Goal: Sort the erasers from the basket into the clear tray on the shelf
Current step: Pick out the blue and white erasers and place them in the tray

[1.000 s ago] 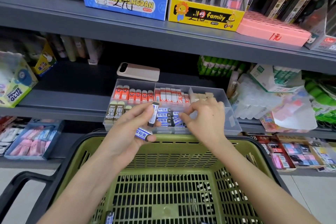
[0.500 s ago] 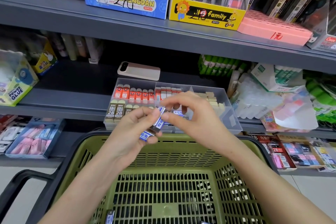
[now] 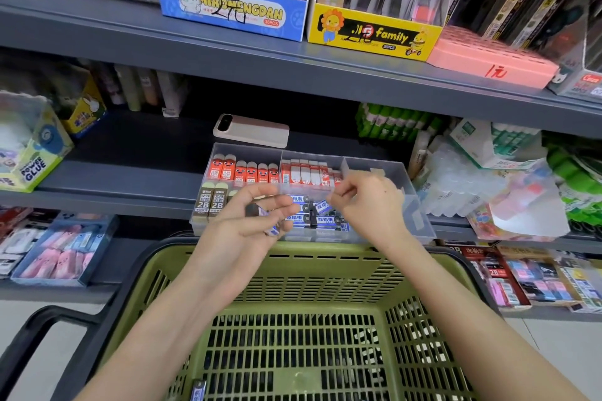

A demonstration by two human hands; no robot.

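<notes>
The clear tray [image 3: 418,215] sits at the shelf's front edge, holding rows of red, brown 2B and blue-white erasers. My left hand [image 3: 247,225] hovers just before its front wall, palm up, holding blue-white erasers [image 3: 270,229] in loosely curled fingers. My right hand [image 3: 368,202] is over the tray's middle section and pinches one blue-white eraser [image 3: 322,207] just above the blue ones lying there. The green basket [image 3: 309,273] is below my arms; one blue eraser [image 3: 197,391] lies on its floor at the bottom edge of the view.
A pink phone [image 3: 250,130] lies on the shelf behind the tray. Glue boxes [image 3: 31,153] stand left, and bags of clear and green items [image 3: 488,185] crowd the right. The upper shelf [image 3: 293,65] overhangs with display boxes. Lower shelves hold more eraser packs.
My right hand took a blue-white eraser from my left hand and carried it right, over the tray's middle section. My left hand has opened a little and stayed in front of the tray.
</notes>
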